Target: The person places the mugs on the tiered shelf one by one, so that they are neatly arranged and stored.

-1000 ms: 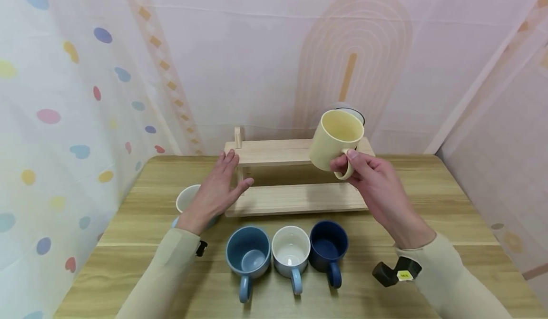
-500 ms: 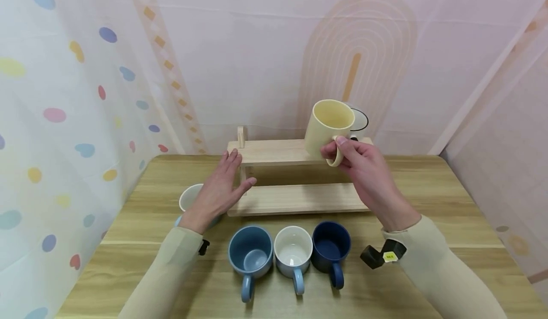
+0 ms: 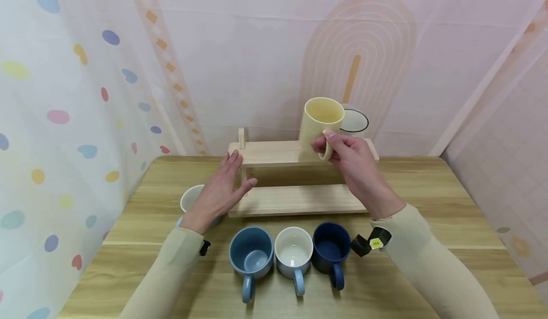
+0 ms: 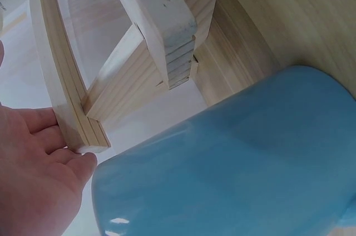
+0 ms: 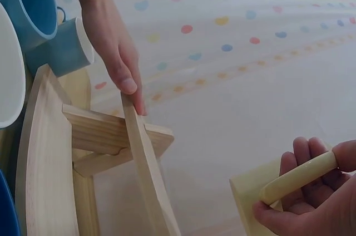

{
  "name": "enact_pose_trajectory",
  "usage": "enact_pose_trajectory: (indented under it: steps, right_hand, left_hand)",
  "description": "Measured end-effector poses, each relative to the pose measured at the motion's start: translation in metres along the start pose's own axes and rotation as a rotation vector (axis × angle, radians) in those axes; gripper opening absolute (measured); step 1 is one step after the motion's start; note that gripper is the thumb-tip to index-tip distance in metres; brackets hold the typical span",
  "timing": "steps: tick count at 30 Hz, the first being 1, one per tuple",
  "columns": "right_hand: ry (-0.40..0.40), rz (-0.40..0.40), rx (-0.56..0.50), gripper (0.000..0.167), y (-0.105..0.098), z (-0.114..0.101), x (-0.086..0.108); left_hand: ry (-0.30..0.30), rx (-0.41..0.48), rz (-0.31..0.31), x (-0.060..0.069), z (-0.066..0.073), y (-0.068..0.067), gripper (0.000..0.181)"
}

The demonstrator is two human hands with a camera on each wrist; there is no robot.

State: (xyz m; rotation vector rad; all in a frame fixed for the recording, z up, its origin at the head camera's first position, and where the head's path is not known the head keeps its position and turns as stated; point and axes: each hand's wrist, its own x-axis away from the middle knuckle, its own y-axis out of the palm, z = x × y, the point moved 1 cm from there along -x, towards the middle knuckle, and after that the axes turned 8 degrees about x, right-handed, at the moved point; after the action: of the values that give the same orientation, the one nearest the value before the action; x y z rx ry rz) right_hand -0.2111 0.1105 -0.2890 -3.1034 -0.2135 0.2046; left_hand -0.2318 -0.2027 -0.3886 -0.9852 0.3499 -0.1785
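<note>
My right hand (image 3: 353, 167) pinches the handle of a pale yellow mug (image 3: 309, 130), which it holds upright at the upper board of a two-tier wooden rack (image 3: 274, 152). Whether the mug's base touches the board I cannot tell. Behind it, to the right, is a white mug with a black rim (image 3: 356, 120), partly hidden. At the rack's left end my left hand (image 3: 216, 193) touches the upper board, fingers extended. Close to that hand stands a light blue mug (image 4: 222, 163) with a white inside, mostly covered by the hand in the head view.
Before the rack stand a grey-blue mug (image 3: 250, 250), a white mug with a light blue handle (image 3: 293, 247) and a navy mug (image 3: 331, 243), handles toward me. The lower board (image 3: 295, 200) is bare where seen. A patterned curtain (image 3: 257, 72) hangs behind the wooden table (image 3: 419, 205).
My right hand has carried the yellow mug left and slightly back along the upper board, uncovering more of the black-rimmed mug. My left hand keeps its place on the rack.
</note>
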Motion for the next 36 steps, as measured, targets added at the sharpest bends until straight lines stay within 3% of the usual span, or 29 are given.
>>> enact_pose_trajectory:
  steps: [20,36]
  right_hand:
    - [0.082,0.032,0.042,0.039,0.021,0.014,-0.023]
    - [0.147,0.032,0.070,0.041,0.022,0.026,-0.034]
  left_hand:
    - [-0.002,0.009,0.000,-0.002,-0.003,0.000,0.092]
    - [-0.008,0.017,-0.006,-0.003,-0.002,0.001,0.092]
